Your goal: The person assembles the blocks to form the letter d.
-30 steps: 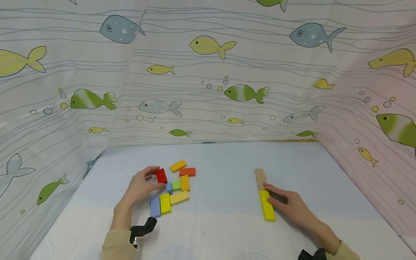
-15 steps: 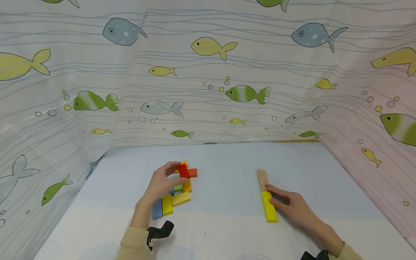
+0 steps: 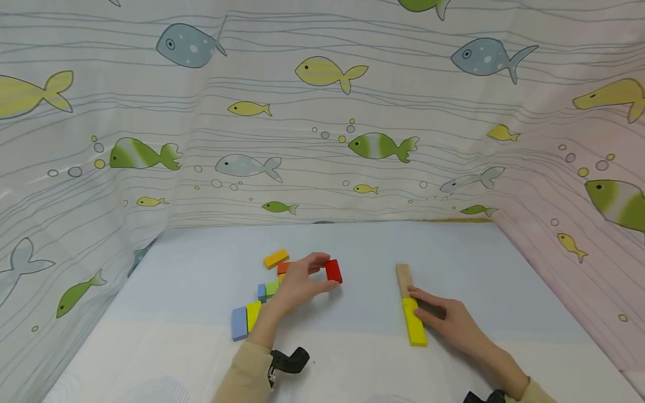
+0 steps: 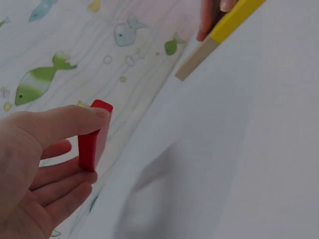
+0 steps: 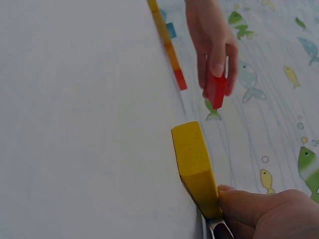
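A red block (image 3: 333, 271) is pinched between the thumb and fingertips of my left hand (image 3: 297, 284), above the middle of the table; its shadow shows below in the left wrist view. A long yellow block (image 3: 415, 324) lies end to end with a plain wood block (image 3: 403, 279), forming a row on the right. My right hand (image 3: 453, 322) rests beside this row, index fingertip near the seam and thumb touching the yellow block's right side. In the right wrist view, the thumb (image 5: 244, 204) lies against the yellow block (image 5: 192, 154).
Left of the left hand lie several coloured blocks, among them a blue block (image 3: 239, 323), a green block (image 3: 271, 289) and a yellow-orange block (image 3: 276, 258); the left arm covers some. A fish-patterned curtain (image 3: 322, 123) hangs behind the white table (image 3: 363, 364).
My left hand has carried the red block rightward, away from the coloured blocks and over the table's middle. The right hand and its row of blocks stay put.
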Available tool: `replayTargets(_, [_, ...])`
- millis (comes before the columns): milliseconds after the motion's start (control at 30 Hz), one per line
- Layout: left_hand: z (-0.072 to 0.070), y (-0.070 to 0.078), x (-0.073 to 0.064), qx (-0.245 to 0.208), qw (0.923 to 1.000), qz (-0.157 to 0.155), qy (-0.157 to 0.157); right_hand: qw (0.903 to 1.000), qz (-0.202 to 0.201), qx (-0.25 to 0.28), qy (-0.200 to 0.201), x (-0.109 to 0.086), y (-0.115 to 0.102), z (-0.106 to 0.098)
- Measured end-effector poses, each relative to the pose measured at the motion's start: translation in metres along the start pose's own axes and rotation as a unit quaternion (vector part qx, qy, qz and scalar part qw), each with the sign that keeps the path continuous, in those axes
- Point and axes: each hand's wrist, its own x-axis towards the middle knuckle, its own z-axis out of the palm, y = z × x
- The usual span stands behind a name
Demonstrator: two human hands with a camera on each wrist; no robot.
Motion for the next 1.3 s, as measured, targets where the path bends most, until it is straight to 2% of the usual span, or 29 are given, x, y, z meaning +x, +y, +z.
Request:
replayTargets(133, [0.016, 0.002, 0.009, 0.017, 0.9998, 0.003, -0.013, 1.0, -0.003, 0.004, 0.0, 0.0, 0.0, 0.0])
replayTargets(533, [0.057, 0.009, 0.03, 0.024, 0.9991, 0.01, -0.033, 0.9999, 0.003, 0.014, -0.003, -0.001, -0.003, 0.0])
replayTargets(1000, [0.085, 0.013, 0.054, 0.01, 0.9998, 0.016, -0.008, 0.9994, 0.016, 0.028, -0.01, -0.001, -0.001, 0.002])
replayTargets(1300, [0.1, 0.013, 0.065, 0.014, 0.9998, 0.002, 0.016, 0.9997, 0.003, 0.022, -0.002, -0.001, -0.001, 0.001])
